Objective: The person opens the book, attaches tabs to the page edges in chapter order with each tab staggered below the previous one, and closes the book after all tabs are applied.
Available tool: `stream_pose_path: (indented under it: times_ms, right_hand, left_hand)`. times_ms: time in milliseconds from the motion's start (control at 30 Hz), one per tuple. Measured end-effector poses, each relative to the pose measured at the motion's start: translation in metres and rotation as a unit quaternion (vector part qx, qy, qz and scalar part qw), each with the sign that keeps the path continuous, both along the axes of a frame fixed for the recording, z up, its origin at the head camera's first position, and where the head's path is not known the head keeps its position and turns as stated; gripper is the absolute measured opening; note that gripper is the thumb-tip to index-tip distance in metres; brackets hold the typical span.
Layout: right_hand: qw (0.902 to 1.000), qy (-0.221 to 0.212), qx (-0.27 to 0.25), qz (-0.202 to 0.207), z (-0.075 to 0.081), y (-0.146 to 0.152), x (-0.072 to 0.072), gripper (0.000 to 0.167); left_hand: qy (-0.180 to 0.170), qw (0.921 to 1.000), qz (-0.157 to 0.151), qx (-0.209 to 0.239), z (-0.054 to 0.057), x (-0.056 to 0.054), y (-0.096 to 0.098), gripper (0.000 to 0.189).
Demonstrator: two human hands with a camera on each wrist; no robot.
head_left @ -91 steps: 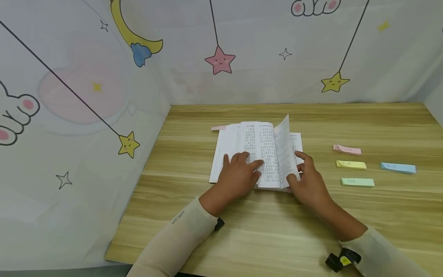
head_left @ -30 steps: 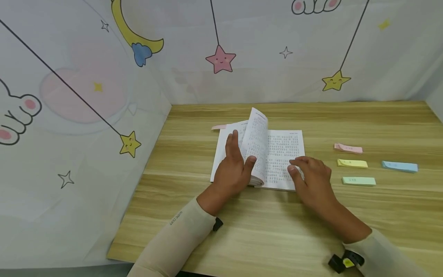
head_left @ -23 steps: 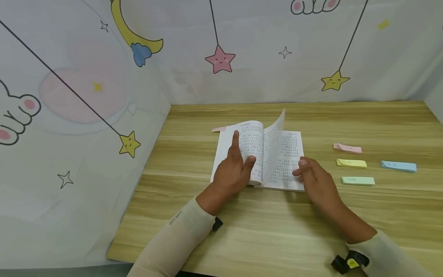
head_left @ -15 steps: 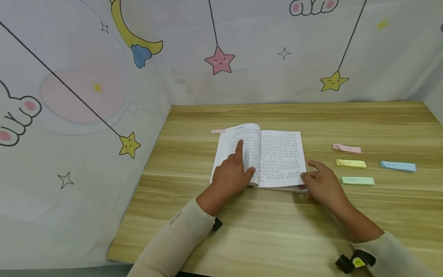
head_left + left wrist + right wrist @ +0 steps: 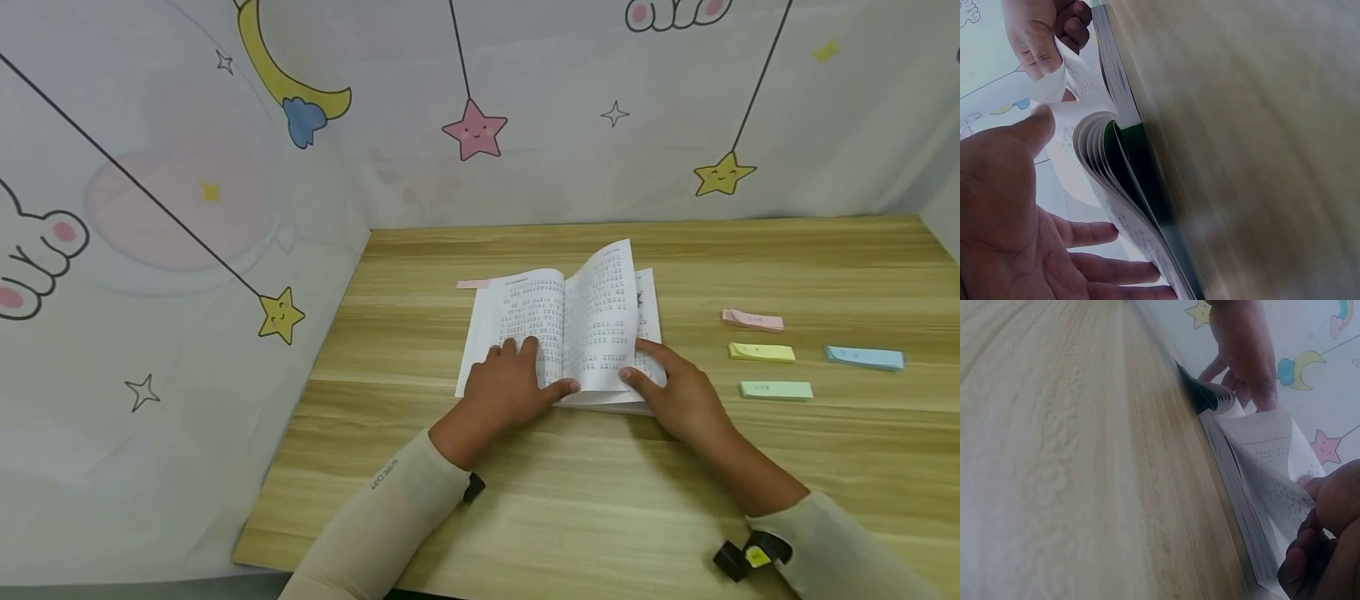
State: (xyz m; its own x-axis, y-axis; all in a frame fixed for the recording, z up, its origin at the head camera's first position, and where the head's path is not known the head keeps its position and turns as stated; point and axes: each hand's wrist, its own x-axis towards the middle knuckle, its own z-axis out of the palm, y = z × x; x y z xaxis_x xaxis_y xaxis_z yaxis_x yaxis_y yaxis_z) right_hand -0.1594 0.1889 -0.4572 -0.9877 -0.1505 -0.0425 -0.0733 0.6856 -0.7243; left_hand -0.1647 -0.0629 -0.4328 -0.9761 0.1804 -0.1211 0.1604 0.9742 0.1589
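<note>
An open book (image 5: 536, 308) with printed pages lies in the middle of the table. My left hand (image 5: 504, 379) rests on its left page, fingers extended and thumb reaching over the fold. In the left wrist view, those fingers (image 5: 1113, 270) touch the curved left pages. My right hand (image 5: 686, 396) pinches the edge of a lifted page (image 5: 603, 312) between thumb and fingers; the page bows upward. Beneath it, another right-hand page (image 5: 648, 308) partly shows. A pink sticky tab (image 5: 472, 285) sticks out from the book's upper left side.
Right of the book lie folded paper strips: pink (image 5: 752, 320), yellow (image 5: 761, 352), green (image 5: 776, 390) and, farther right, blue (image 5: 865, 358). A printed cloth backdrop (image 5: 555, 183) borders the wooden table (image 5: 585, 508) at the back and left.
Pages have been turned leftward, and another page now stands lifted in the right hand. The left hand has gone from a raised, pointing finger to lying across the left page.
</note>
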Motion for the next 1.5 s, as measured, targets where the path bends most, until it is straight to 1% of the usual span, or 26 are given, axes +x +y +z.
stream_pose_path:
  times_ms: [167,233,300,367,467,533,600,633,700,733,767,800,867,900,967,1000,1033,1067,1133,1200,1300,1333,1400,1500]
  right_hand:
    - [1.0,-0.001,0.006,0.007,0.003,-0.004,0.001,0.069]
    - [0.9999,0.001,0.006,0.009,0.003,-0.004,0.001,0.069]
    - [0.9999,0.002,0.005,0.012,0.002,-0.005,0.0,0.069]
    - [0.9999,0.0,0.005,0.014,0.0,-0.005,0.0,0.068]
    - [0.9999,-0.005,0.009,0.013,-0.001,-0.006,0.001,0.062]
    - [0.9997,-0.005,0.02,0.011,-0.001,-0.006,0.002,0.056]
    - [0.9994,-0.002,0.034,0.012,-0.001,-0.006,0.003,0.052]
    - [0.9991,0.001,0.041,0.012,0.0,-0.006,0.003,0.05]
    - [0.9986,0.006,0.05,0.014,0.0,-0.006,0.004,0.048]
    - [0.9985,0.007,0.052,0.015,0.0,-0.006,0.004,0.048]
    - [0.9984,0.009,0.053,0.016,0.0,-0.006,0.004,0.048]
    - [0.9984,0.01,0.053,0.017,0.0,-0.006,0.004,0.048]
    - [0.9983,0.015,0.052,0.02,-0.001,-0.006,0.004,0.047]
    - [0.9983,0.018,0.053,0.02,-0.001,-0.006,0.004,0.047]
    - [0.9981,0.023,0.052,0.023,-0.002,-0.006,0.003,0.046]
    - [0.998,0.026,0.052,0.025,-0.002,-0.006,0.003,0.046]
    - [0.9979,0.028,0.052,0.026,-0.003,-0.006,0.003,0.046]
    - [0.9979,0.029,0.051,0.026,-0.003,-0.006,0.003,0.046]
    - [0.9978,0.029,0.052,0.029,-0.003,-0.005,0.002,0.046]
    - [0.9978,0.026,0.054,0.029,-0.003,-0.005,0.001,0.046]
    - [0.9976,0.02,0.059,0.03,-0.001,-0.004,0.001,0.046]
    - [0.9976,0.018,0.06,0.03,-0.001,-0.004,0.001,0.046]
    - [0.9975,0.016,0.061,0.031,0.0,-0.004,0.001,0.046]
    - [0.997,0.016,0.066,0.036,0.0,-0.001,0.0,0.045]
  left_hand:
    - [0.007,0.9998,-0.014,-0.015,-0.001,0.001,0.0,0.102]
    - [0.01,0.9996,-0.017,-0.018,-0.001,0.002,0.0,0.1]
    - [0.01,0.9997,-0.014,-0.018,-0.001,0.001,0.0,0.089]
    - [0.012,0.9999,-0.004,-0.011,-0.001,0.001,0.001,0.077]
    - [0.018,0.9996,0.023,0.0,0.0,-0.001,0.002,0.07]
    - [0.03,0.9985,0.044,0.009,0.002,-0.002,0.002,0.073]
    - [0.05,0.9969,0.061,0.01,0.002,-0.003,0.001,0.076]
    - [0.06,0.996,0.065,0.013,0.001,-0.003,0.001,0.077]
    - [0.09,0.9938,0.063,0.016,0.0,-0.004,-0.002,0.082]
    - [0.107,0.9927,0.055,0.013,-0.001,-0.005,-0.003,0.083]
    - [0.122,0.9918,0.038,0.006,-0.002,-0.005,-0.004,0.085]
    - [0.134,0.9909,0.013,-0.003,-0.003,-0.006,-0.005,0.085]
    - [0.15,0.9862,-0.059,-0.037,-0.003,-0.006,-0.007,0.075]
    - [0.151,0.9819,-0.1,-0.056,-0.003,-0.006,-0.007,0.067]
    - [0.134,0.9708,-0.181,-0.082,-0.003,-0.004,-0.008,0.053]
    - [0.118,0.9669,-0.209,-0.087,-0.003,-0.003,-0.008,0.047]
    - [0.102,0.9649,-0.226,-0.087,-0.003,-0.002,-0.008,0.043]
    - [0.084,0.9654,-0.232,-0.084,-0.003,-0.001,-0.007,0.04]
    - [0.066,0.9685,-0.228,-0.075,-0.002,0.001,-0.007,0.039]
    - [0.063,0.9733,-0.211,-0.065,-0.001,0.002,-0.007,0.039]
    - [0.07,0.9765,-0.197,-0.054,-0.001,0.002,-0.007,0.04]
    - [0.065,0.9782,-0.191,-0.049,-0.002,0.002,-0.007,0.041]
    - [0.046,0.9823,-0.177,-0.042,-0.003,0.004,-0.008,0.043]
    - [0.008,0.9866,-0.158,-0.04,-0.005,0.005,-0.009,0.045]
